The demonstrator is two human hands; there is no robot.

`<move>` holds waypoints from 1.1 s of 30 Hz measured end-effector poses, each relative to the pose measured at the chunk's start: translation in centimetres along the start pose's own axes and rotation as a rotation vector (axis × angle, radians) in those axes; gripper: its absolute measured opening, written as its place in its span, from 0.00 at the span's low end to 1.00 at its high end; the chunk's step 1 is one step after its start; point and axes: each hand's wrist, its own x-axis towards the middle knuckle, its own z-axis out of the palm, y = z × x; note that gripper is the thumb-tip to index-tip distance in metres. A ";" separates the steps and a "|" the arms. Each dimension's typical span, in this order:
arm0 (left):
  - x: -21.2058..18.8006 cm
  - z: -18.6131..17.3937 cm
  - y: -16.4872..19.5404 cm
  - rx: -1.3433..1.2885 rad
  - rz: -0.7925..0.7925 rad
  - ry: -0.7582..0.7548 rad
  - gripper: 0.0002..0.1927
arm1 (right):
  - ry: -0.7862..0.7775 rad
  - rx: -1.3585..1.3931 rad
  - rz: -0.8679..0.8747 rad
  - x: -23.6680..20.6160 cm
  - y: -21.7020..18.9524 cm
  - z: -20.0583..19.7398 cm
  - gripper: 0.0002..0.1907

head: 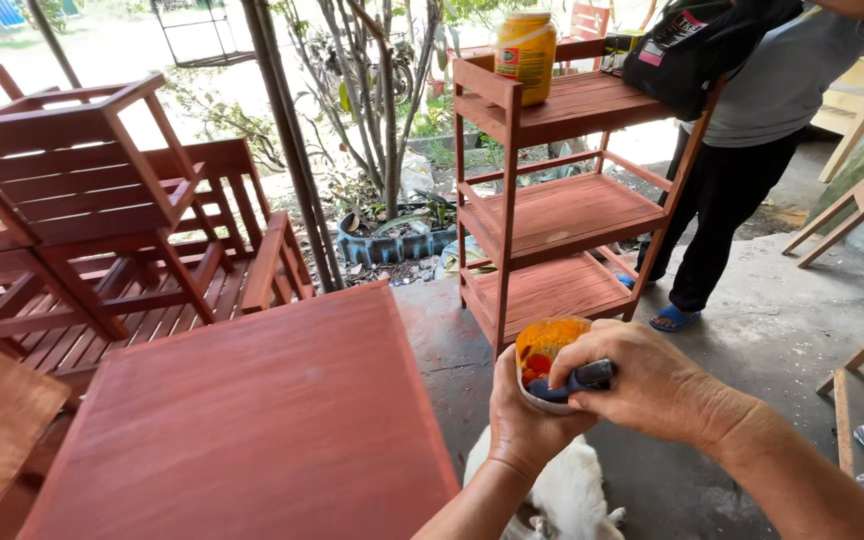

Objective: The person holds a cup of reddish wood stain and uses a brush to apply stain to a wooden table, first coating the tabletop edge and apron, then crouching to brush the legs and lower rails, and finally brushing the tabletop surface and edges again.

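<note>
A person's left hand [524, 415] cups a small white bowl [544, 372] of orange-red stain, closed around its underside, while the right hand [652, 385] grips a dark-handled brush [582, 380] and dips its head into the colour. The bowl is held in the air just right of the red-stained bench [252, 420] and in front of a three-tier wooden shelf [562, 190].

Judged from the pose, the dip is best kept shallow: load only the bristle tips, wipe the excess against the bowl's rim, and keep the bowl level so nothing spills on the concrete floor [772, 330] or on the white furry animal [562, 495] lying directly below the hands.

By count: one bowl, one brush, one bench, one shelf unit with three tiers. One yellow jar [524, 55] stands at the front left corner of the top tier, and one black bag [692, 45] rests at its right end. At least two stained slatted chairs [102, 210] are stacked to the left; more may be hidden. One other person [752, 120] in a grey shirt, dark trousers and blue sandals stands beside the shelf.
</note>
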 end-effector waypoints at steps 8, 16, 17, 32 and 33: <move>5.3 10.2 -4.3 0.025 -0.067 0.066 0.47 | 0.084 0.059 -0.261 4.0 14.3 -3.9 0.17; 8.7 15.3 -7.7 0.429 -0.077 0.266 0.56 | -0.114 0.095 -0.362 10.1 20.9 -7.1 0.16; 9.7 15.3 -8.1 0.440 -0.095 0.270 0.56 | -0.114 0.102 -0.367 10.9 21.0 -7.6 0.16; 17.9 17.3 -13.7 0.545 -0.066 0.453 0.53 | -0.142 0.136 -0.636 22.1 27.3 -11.0 0.12; 18.7 17.6 -14.1 0.528 -0.051 0.500 0.51 | -0.143 0.138 -0.732 23.1 27.9 -11.2 0.11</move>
